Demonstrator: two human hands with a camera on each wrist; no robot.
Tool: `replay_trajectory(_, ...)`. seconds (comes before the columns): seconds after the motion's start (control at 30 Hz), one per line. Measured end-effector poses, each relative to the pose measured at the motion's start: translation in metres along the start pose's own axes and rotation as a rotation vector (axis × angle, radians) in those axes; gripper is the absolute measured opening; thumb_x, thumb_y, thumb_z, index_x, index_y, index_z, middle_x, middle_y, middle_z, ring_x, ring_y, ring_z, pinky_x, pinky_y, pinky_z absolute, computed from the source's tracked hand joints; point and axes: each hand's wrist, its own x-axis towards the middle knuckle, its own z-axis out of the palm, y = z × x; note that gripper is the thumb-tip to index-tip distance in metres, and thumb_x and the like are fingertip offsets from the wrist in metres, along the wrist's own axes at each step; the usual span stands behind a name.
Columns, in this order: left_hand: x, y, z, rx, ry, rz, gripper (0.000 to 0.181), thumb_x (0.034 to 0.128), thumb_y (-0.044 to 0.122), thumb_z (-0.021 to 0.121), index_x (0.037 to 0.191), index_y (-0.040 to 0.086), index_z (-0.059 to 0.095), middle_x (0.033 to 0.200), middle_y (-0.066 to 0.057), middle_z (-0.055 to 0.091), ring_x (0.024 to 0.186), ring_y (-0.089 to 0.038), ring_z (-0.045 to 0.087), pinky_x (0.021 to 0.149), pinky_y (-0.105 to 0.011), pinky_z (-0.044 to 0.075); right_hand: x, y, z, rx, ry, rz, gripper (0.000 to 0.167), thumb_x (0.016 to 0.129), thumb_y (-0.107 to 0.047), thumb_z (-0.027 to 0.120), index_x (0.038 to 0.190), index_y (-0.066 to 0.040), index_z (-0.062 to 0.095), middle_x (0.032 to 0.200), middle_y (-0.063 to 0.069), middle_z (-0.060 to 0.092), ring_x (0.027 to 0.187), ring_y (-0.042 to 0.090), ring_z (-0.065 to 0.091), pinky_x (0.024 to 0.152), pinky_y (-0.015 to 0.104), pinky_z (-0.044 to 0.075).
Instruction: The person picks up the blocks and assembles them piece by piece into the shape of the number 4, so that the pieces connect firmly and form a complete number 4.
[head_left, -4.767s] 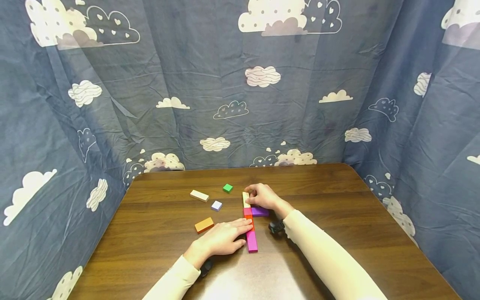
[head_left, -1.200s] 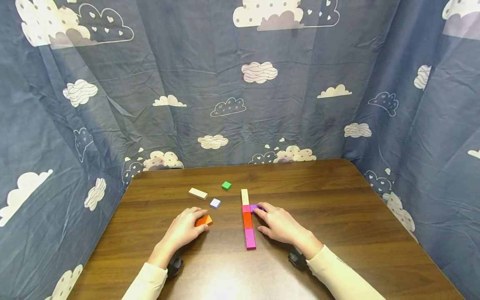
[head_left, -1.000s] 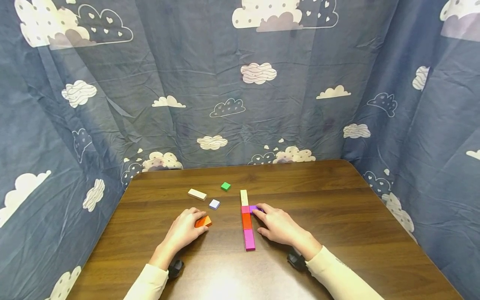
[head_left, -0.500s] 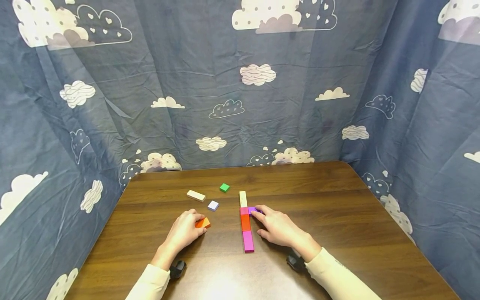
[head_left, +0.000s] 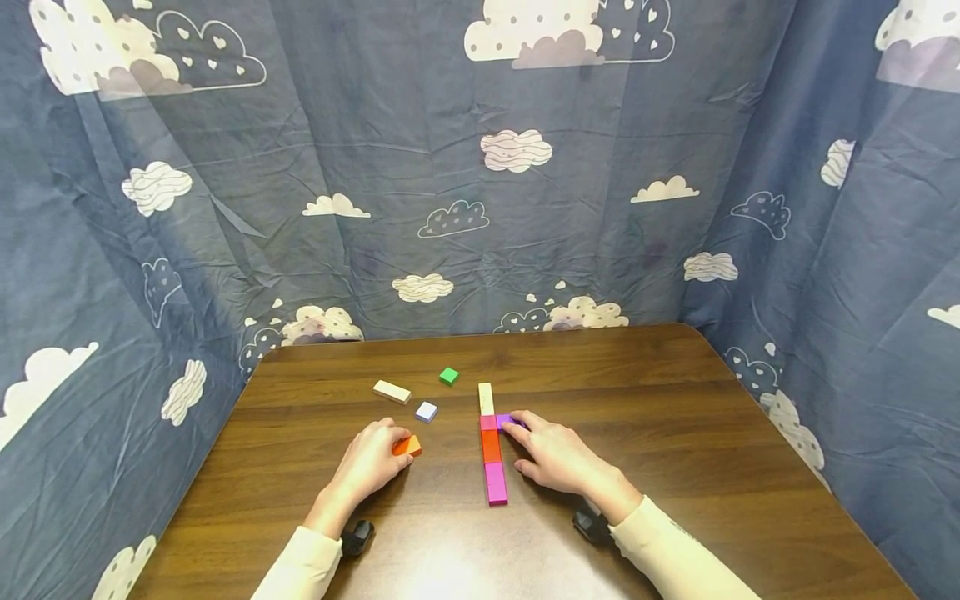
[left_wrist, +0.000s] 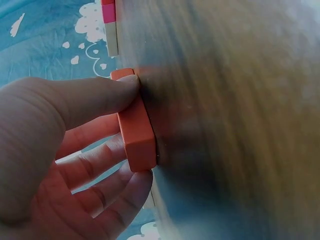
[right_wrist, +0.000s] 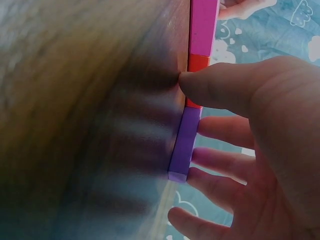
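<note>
My left hand (head_left: 368, 455) pinches the orange block (head_left: 410, 447), thumb on its near side and fingers over the far side; the left wrist view shows that block (left_wrist: 136, 132) lying on the table. With fingertips on the purple block (head_left: 504, 422), my right hand (head_left: 555, 451) rests beside a row of blocks. Its thumb lies apart from the purple block (right_wrist: 184, 142) in the right wrist view. The row runs from a cream block (head_left: 486, 398) through a pink block (head_left: 488, 422) and a red block (head_left: 491, 446) to a magenta block (head_left: 497, 483). The purple block juts rightward from the pink one.
Left of the row lie a white oblong block (head_left: 392, 392), a small pale blue block (head_left: 426, 412) and a green block (head_left: 449, 376). The wooden table (head_left: 637, 392) ends at a curtain (head_left: 450, 192) with cloud prints.
Over the longer span, my left hand left the red block for the orange one, and my right hand left the cream block for the purple one. In the last second both have hardly moved.
</note>
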Motion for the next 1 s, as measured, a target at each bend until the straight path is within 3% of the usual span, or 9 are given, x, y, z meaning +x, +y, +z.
replay_trajectory(0.53,0.007,0.008,-0.003,0.021,0.037,0.042,0.029,0.0751,0.017,0.088,0.102,0.012,0.078,0.085,0.003,0.058,0.076,-0.016,0.053,0.065,-0.036,0.046,0.0,0.002,0.001,0.003,-0.014,-0.002,0.062,0.083,-0.024,0.079,0.14,-0.008,0.058,0.139,0.017,0.054,0.108,0.032,0.066,0.087,0.05,0.055)
replay_trajectory(1.0,0.016,0.021,-0.003,0.039,0.071,0.086,0.028,0.0748,0.015,0.088,0.101,0.013,0.077,0.083,0.005,0.053,0.079,-0.018,0.051,0.066,-0.036,0.045,-0.002,-0.001,0.0,-0.012,0.021,-0.028,0.062,0.081,-0.022,0.08,0.137,-0.004,0.059,0.135,0.021,0.055,0.108,0.035,0.065,0.085,0.05,0.055)
